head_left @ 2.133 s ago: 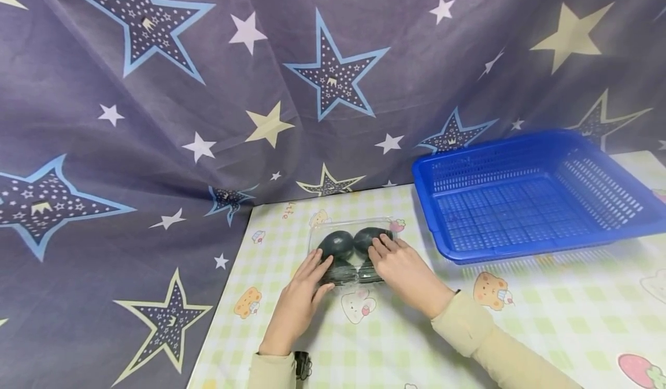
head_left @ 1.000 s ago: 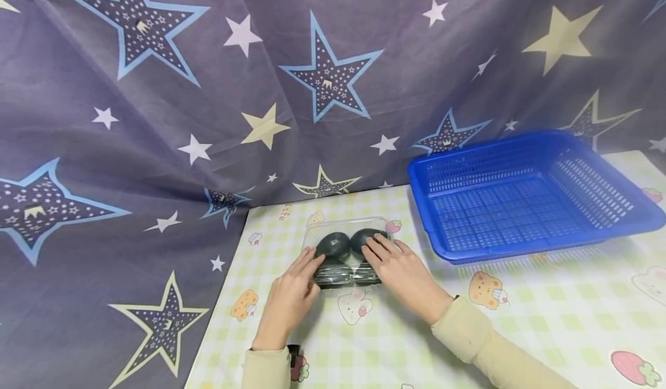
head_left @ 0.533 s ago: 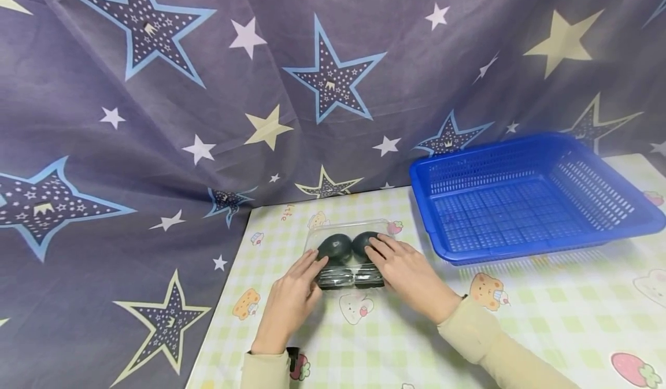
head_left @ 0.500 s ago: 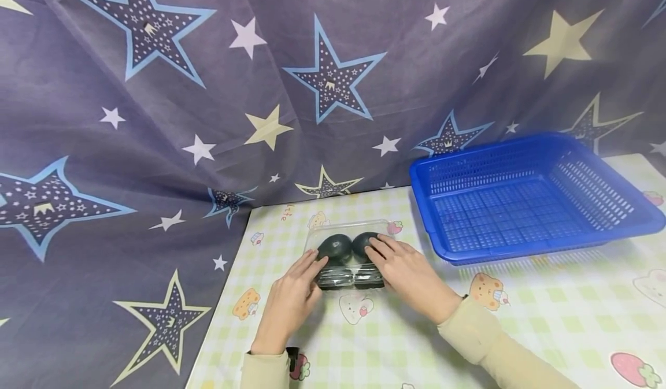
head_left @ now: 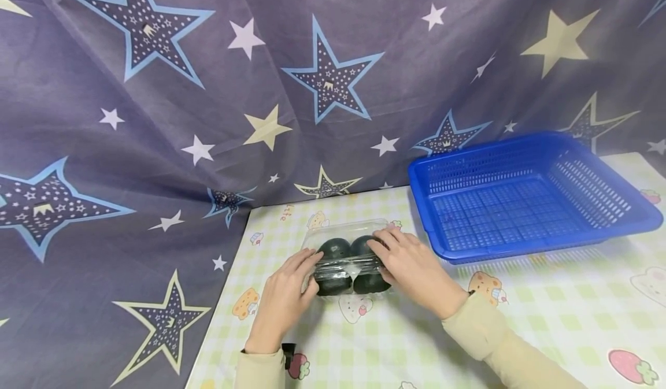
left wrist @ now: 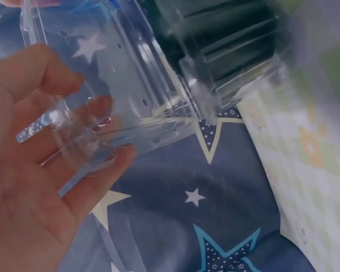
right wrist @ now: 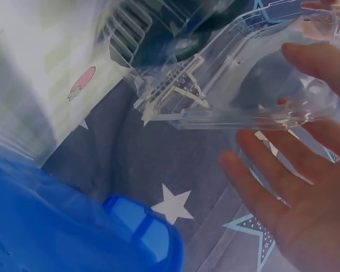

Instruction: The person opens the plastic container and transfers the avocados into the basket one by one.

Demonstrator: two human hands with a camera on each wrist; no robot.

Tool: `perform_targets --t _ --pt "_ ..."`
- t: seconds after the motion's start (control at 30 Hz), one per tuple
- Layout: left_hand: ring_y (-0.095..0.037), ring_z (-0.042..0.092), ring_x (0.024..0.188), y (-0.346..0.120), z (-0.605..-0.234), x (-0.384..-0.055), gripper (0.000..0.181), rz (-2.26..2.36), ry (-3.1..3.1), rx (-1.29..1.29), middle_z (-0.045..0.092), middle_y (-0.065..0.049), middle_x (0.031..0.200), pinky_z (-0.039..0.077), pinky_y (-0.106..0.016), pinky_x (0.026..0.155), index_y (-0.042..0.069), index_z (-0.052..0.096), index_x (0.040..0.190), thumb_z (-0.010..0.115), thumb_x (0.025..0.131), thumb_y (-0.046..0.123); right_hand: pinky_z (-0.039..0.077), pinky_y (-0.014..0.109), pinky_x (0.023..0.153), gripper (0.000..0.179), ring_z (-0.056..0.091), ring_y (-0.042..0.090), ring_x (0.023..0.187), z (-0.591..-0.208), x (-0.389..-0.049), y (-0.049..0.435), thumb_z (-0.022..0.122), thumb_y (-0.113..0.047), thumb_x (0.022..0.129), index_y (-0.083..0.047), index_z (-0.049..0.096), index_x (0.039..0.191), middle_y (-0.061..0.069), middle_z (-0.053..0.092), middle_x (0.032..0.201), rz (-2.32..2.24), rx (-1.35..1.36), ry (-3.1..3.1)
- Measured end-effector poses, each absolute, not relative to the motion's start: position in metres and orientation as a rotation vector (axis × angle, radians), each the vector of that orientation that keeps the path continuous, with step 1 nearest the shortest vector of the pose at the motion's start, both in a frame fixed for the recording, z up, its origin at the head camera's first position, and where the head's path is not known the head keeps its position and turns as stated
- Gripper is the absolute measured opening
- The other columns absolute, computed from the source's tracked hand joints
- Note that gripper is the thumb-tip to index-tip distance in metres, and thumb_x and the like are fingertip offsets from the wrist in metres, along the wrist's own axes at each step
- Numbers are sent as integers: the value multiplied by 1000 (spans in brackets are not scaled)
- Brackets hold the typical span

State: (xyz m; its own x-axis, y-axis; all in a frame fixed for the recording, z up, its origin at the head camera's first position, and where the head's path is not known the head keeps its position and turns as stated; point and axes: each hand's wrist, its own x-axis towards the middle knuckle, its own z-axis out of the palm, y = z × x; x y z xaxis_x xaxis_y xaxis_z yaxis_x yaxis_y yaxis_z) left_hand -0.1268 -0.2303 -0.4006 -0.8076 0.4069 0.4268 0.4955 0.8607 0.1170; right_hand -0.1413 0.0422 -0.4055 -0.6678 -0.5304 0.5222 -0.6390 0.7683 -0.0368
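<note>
A clear plastic clamshell box sits on the table, holding several smooth dark green fruits (head_left: 335,248) that look like avocados. Its clear lid (head_left: 340,269) is tilted, with its front edge raised over the front fruits (head_left: 372,284). My left hand (head_left: 286,296) pinches the lid's left front corner; the left wrist view shows thumb and fingers on either side of the lid (left wrist: 119,73). At the right corner my right hand (head_left: 418,270) holds the lid, thumb on one side and fingers on the other in the right wrist view. Fingers partly cover the right rear fruit.
A blue plastic basket (head_left: 439,244) with slotted walls stands to the right of the box. The table (head_left: 364,348) has a green checked cloth with cartoon prints. Behind and to the left hangs a dark star-patterned curtain (head_left: 208,117).
The lid's front edge has come up from the box, uncovering the front fruits. Both hands have turned with it, their grip now at the lid's corners. The basket has stayed in place.
</note>
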Motion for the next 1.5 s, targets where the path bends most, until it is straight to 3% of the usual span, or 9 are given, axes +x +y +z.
perform_targets --t 0.4,0.53,0.8,0.93,1.13,1.5 --pt "-24 63 116 -241 -387 -136 39 -412 -2514 -656 66 -4 126 58 -45 92 16 67 127 74 88 14 57 38 91 41 60 23 106 -392 -144 49 76 -30 88 -6 66 119 6 63 118 467 857 -2380" --pt "-24 64 113 -245 -384 -137 38 -425 -2482 -582 66 -3 126 60 -46 87 17 67 126 75 89 17 58 37 89 36 61 23 104 -389 -146 50 73 -29 91 -6 66 118 7 65 116 491 848 -2350" --pt "-21 68 100 -250 -383 -141 28 -518 -2372 -550 69 -3 114 61 -38 79 12 70 117 73 90 9 59 37 84 30 62 22 98 -380 -150 52 75 -21 89 -5 68 113 7 65 111 580 805 -2276" --pt "-18 68 90 -251 -383 -145 21 -595 -2344 -559 69 -2 106 61 -30 74 11 71 110 72 90 6 59 35 74 22 62 22 91 -378 -152 53 76 -20 88 -8 70 107 6 64 106 636 754 -2257" --pt "-17 67 84 -248 -380 -150 11 -575 -2326 -528 70 0 100 60 -31 71 14 73 102 72 92 11 55 33 59 17 58 20 81 -377 -153 57 72 -26 91 -12 71 102 5 62 101 641 646 -2274" --pt "-20 67 84 -244 -372 -160 9 -581 -2318 -473 71 -2 96 60 -33 71 13 75 101 71 93 14 58 32 66 14 61 15 75 -377 -162 54 64 -16 97 -6 69 105 3 63 96 861 649 -2301"
